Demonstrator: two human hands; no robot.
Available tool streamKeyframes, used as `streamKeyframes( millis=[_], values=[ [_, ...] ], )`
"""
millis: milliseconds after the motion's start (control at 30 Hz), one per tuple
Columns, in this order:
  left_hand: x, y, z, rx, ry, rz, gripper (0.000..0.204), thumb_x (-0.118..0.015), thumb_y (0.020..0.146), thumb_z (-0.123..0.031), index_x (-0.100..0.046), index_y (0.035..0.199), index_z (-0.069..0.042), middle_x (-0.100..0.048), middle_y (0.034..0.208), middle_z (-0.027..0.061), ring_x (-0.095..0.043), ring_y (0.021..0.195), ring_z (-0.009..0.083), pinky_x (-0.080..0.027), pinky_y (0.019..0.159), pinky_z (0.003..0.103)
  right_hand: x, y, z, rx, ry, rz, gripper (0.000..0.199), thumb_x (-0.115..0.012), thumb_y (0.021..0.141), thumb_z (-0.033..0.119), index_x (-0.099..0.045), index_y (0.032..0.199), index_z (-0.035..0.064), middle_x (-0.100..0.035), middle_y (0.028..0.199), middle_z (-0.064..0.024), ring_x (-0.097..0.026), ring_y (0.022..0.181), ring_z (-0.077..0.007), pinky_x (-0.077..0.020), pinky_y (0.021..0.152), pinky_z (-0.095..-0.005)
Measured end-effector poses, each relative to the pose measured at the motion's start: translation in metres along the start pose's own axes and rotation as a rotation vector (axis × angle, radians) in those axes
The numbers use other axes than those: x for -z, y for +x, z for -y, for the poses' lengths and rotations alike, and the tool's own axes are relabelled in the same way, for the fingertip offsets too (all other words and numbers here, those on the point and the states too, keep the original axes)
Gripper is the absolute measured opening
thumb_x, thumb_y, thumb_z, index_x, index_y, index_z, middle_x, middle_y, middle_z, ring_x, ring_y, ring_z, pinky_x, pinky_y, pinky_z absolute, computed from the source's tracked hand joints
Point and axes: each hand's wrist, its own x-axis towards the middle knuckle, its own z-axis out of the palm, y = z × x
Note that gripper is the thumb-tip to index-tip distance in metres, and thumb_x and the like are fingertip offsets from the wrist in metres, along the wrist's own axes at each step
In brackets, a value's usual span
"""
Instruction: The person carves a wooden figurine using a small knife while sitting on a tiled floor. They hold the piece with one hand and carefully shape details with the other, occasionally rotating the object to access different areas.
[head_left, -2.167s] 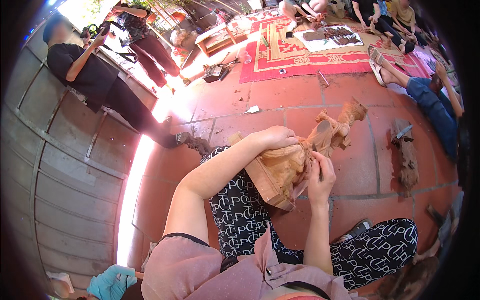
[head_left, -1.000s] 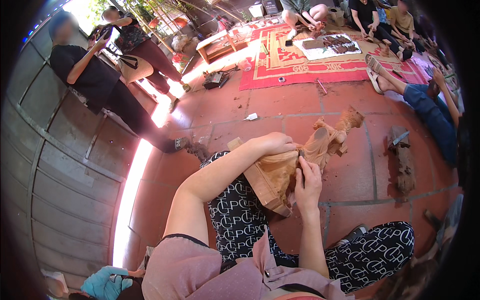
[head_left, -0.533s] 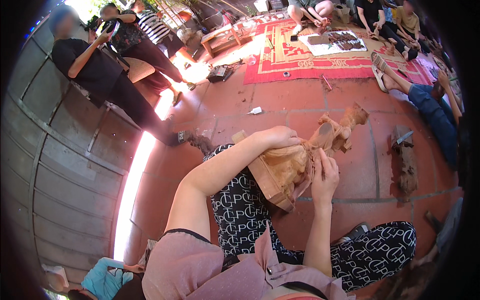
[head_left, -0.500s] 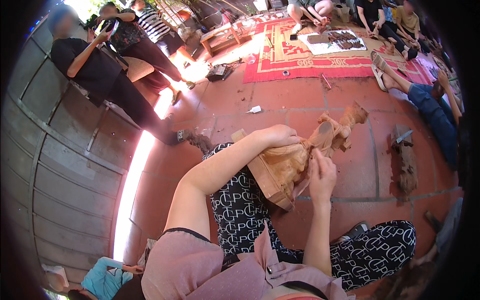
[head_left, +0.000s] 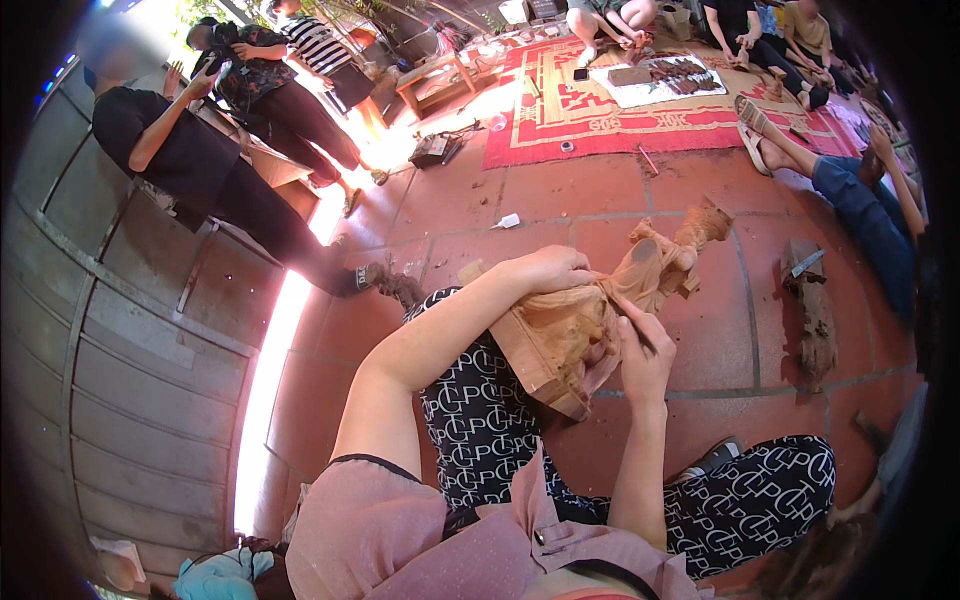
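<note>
A carved wooden figure (head_left: 560, 330) with a squared block base lies tilted across my raised left leg, its upper part pointing away to the right. My left hand (head_left: 553, 268) is closed over the top of the carving, holding it. Against the near side of the figure, my right hand (head_left: 645, 350) pinches a slim, dark, stick-like tool (head_left: 636, 326). The front end of this tool reaches toward the carved folds. Its exact kind is too small to make out.
Another rough piece of wood (head_left: 815, 330) with a blade-like item on it lies at right. A small white bottle (head_left: 508, 221) sits on the tiled floor. Beyond is a red patterned mat (head_left: 560, 140); people sit around it. A standing person (head_left: 190, 150) is at left, beside a metal shutter (head_left: 150, 370).
My right hand has turned, and the dark tool in it now shows clearly. My left hand and the carving stay nearly in place. The turquoise-clad person at lower left has shifted.
</note>
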Motion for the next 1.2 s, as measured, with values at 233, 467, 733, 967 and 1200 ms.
streamKeyframes(
  millis=[233,467,733,967,1200],
  values=[
    [0.016,-0.013,-0.056,-0.373,-0.013,-0.382,0.036,-0.061,0.080,-0.013,-0.054,0.114,-0.001,-0.055,0.106,0.0167,-0.058,0.091,0.0308,-0.047,0.081,0.038,0.008,0.005,-0.004,-0.126,0.081,-0.192,0.017,-0.056,0.088,0.006,-0.061,0.101,-0.0021,-0.060,0.085,-0.0070,-0.056,0.074,-0.0125,-0.0466,0.068,-0.0248],
    [0.001,-0.025,-0.125,-0.481,-0.153,-0.172,0.043,-0.061,0.075,-0.004,-0.052,0.116,-0.001,-0.059,0.100,0.0164,-0.059,0.093,0.0322,-0.048,0.076,0.039,0.011,0.005,-0.008,-0.068,0.256,-0.327,0.008,-0.057,0.089,0.007,-0.054,0.092,0.0006,-0.055,0.082,-0.0019,-0.050,0.069,-0.0061,-0.0440,0.060,-0.0210],
    [-0.001,-0.017,-0.124,-0.439,-0.100,-0.227,0.040,-0.059,0.077,-0.004,-0.052,0.116,-0.003,-0.061,0.098,0.0153,-0.060,0.092,0.0308,-0.049,0.077,0.038,0.019,0.006,0.014,-0.091,0.272,-0.255,0.013,-0.062,0.088,0.007,-0.058,0.097,-0.0015,-0.059,0.088,-0.0026,-0.055,0.078,-0.0072,-0.0458,0.068,-0.0211],
    [0.007,-0.015,-0.090,-0.221,-0.483,-0.215,0.012,-0.064,0.080,-0.006,-0.063,0.090,-0.001,-0.062,0.091,0.0072,-0.060,0.085,0.0131,-0.047,0.077,0.026,0.017,0.012,-0.061,-0.273,0.622,-0.501,0.020,-0.059,0.089,0.009,-0.057,0.107,0.0009,-0.058,0.089,-0.0005,-0.054,0.075,-0.0071,-0.0465,0.067,-0.0202],
    [0.012,-0.019,-0.077,-0.186,-0.282,-0.197,0.007,-0.061,0.080,-0.005,-0.064,0.081,0.001,-0.059,0.088,0.0069,-0.054,0.087,0.0130,-0.043,0.078,0.026,-0.015,-0.022,-0.165,-0.807,0.464,-0.500,0.037,-0.055,0.087,0.007,-0.050,0.124,0.0058,-0.053,0.098,-0.0014,-0.048,0.079,-0.0076,-0.0426,0.064,-0.0215]
  ],
)
